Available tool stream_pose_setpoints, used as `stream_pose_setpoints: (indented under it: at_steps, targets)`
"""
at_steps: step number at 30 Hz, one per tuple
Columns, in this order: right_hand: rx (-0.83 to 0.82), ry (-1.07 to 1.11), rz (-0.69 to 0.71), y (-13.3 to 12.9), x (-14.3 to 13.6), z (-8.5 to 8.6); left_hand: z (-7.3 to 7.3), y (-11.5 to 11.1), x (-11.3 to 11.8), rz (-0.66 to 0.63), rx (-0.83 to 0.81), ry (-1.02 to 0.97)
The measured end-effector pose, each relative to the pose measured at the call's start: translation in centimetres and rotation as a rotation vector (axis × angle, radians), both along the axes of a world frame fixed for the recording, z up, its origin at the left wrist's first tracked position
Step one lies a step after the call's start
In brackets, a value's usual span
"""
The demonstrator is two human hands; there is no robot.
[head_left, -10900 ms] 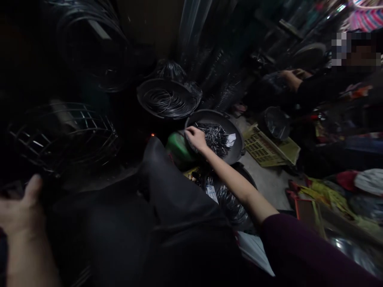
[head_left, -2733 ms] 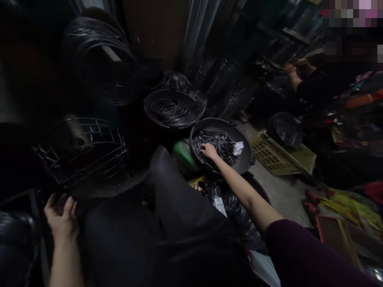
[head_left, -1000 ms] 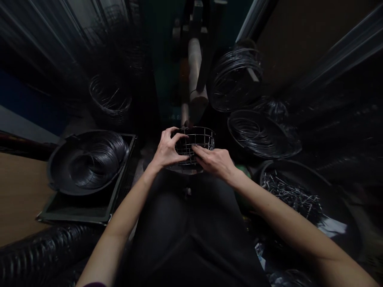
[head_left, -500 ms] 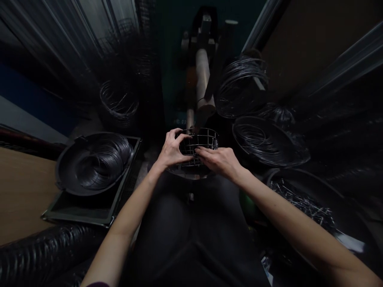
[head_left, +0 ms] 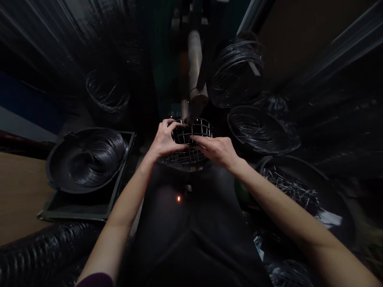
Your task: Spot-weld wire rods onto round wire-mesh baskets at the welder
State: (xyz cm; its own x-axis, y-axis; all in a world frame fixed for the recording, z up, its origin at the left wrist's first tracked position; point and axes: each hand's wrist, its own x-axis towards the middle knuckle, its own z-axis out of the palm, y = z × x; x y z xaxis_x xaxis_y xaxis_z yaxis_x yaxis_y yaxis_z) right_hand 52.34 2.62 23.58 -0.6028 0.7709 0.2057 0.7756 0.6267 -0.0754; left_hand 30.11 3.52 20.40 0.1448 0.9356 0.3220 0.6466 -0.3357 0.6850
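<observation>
A round wire basket (head_left: 204,128) of crossed metal wires is held below the rod tips of a machine (head_left: 196,63). My left hand (head_left: 165,138) grips its left side, fingers over the top and thumb beneath. From the right, my right hand (head_left: 218,149) holds the near side of the basket, its fingers pressed together on the wires. The fingertips of both hands are close to each other. Small orange sparks show near the basket, and one (head_left: 178,198) glows over the dark clothing on my lap.
At the left, a black basin (head_left: 58,171) of coiled wire rests on a framed crate (head_left: 80,212). Wire rings (head_left: 249,128) lie in a basin at the right, behind a basin of short metal pieces (head_left: 291,189). Wire coils (head_left: 236,71) stand beside the machine.
Sparks have appeared around the basket and above my lap. The whole view has shifted, so the machine, hands and basket appear higher and slightly farther left. Both hands keep their hold.
</observation>
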Motion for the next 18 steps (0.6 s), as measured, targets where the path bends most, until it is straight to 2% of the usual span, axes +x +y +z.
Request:
stream_pose_setpoints:
  at_steps: [4, 12, 18]
  targets:
    - [0.071, 0.103, -0.095, -0.5, 0.5, -0.8, 0.1, -0.2, 0.0, 0.035, 0.007, -0.002]
    - [0.096, 0.143, -0.094, -0.2, 0.3, -1.4, 0.0, -0.5, -0.2, 0.044, 0.023, -0.003]
    - [0.033, 0.168, -0.105, -0.1, 0.4, -1.2, 0.3, -0.1, -0.3, 0.021, -0.010, -0.013]
